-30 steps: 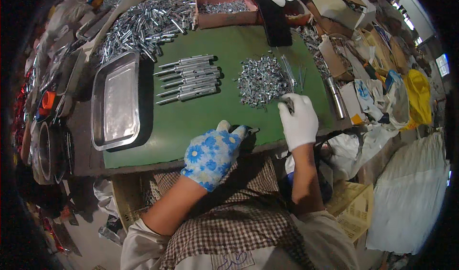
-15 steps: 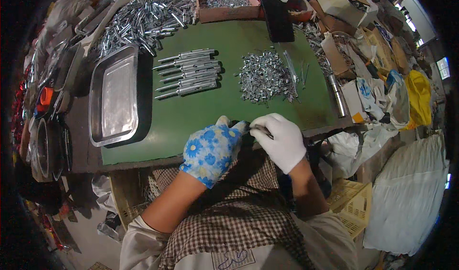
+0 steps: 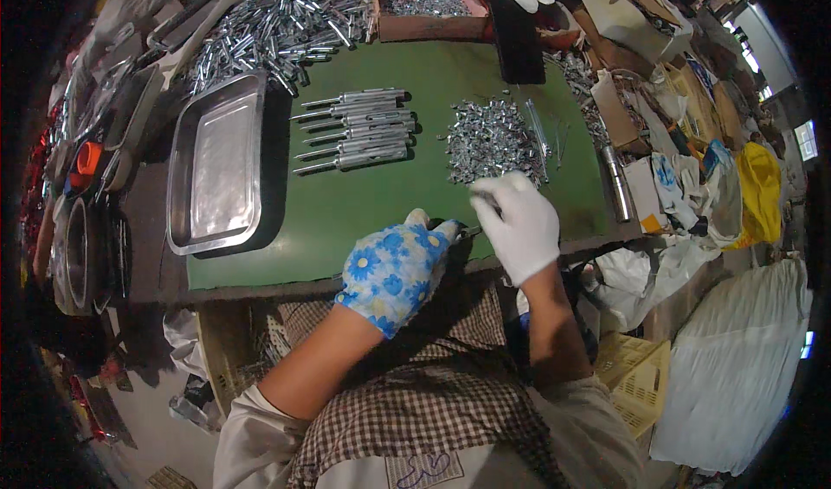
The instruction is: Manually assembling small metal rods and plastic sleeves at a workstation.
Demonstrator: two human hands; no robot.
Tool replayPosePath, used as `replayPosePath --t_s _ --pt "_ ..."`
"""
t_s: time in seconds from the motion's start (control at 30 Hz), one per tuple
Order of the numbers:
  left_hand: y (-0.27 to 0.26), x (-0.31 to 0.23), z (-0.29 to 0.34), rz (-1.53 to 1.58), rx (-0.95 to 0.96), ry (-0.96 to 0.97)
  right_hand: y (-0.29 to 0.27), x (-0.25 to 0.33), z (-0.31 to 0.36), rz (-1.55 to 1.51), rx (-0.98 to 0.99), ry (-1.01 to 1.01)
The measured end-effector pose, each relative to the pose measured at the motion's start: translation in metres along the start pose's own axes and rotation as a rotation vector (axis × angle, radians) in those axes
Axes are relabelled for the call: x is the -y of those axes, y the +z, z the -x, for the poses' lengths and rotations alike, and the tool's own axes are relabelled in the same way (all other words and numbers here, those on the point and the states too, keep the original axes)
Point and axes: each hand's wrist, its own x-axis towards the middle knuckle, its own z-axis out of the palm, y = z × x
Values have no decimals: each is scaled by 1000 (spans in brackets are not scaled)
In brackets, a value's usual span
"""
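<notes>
Head | left fingers grasping metal piece | right fingers: cannot tell | patch: inked scrawl

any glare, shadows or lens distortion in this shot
In the head view, pale glare on the metal tray, dark shadow along its right side on the green mat; same view, black corners from the fisheye; also there, the small piece at the left hand is too dim to make out.

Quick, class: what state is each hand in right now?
Left hand: closed, holding a metal piece, mostly hidden.
Right hand: curled near the small metal parts; whether it holds anything cannot be told.
</notes>
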Motion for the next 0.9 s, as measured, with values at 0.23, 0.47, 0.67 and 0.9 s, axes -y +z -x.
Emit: replayPosePath --t_s 0.23,0.47,0.67,0.9 --pt "-2 -2 -1 13 31 -13 0 2 -17 305 119 -90" --pt "-5 -2 -3 20 77 -38 -28 -5 13 240 114 -131" --pt "-5 -1 -3 27 65 -31 -26 -11 14 20 197 -106" --pt "-3 -1 -1 44 33 -16 -22 -10 14 -38 221 -100"
